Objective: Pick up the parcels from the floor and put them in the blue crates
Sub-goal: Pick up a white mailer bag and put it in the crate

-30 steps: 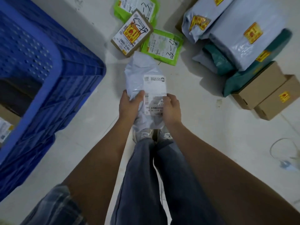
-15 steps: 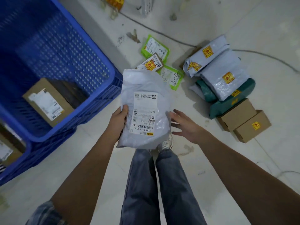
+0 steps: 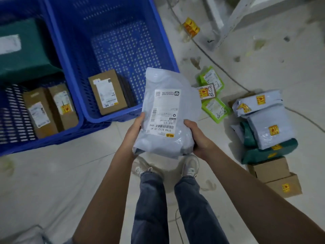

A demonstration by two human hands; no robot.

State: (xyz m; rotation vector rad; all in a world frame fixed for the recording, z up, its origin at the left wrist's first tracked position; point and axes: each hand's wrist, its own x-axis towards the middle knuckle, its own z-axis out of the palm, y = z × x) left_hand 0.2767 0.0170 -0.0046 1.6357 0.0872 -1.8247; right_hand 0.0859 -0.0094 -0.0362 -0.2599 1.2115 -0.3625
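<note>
**Softly held: grey mailer hovering by the crate**

Clearly I've got the grey poly mailer (image 3: 167,115) aloft at centre, my left hand (image 3: 136,128) curled round its edge at 9 o'clock, my right hand (image 3: 196,138) gripping the lower corner at 4 o'clock. It sags and crinkles, so I judge it light, soft and slippery; holding both lower edges suits it. The nearer blue crate (image 3: 112,55) sits at 11 o'clock. What's inside the mailer stays hidden, and the label print is too fine to read properly.

Pale, stained floor (image 3: 52,173) under dim light; a dark cable (image 3: 211,55) snakes across it past a white metal frame (image 3: 226,23).
</note>
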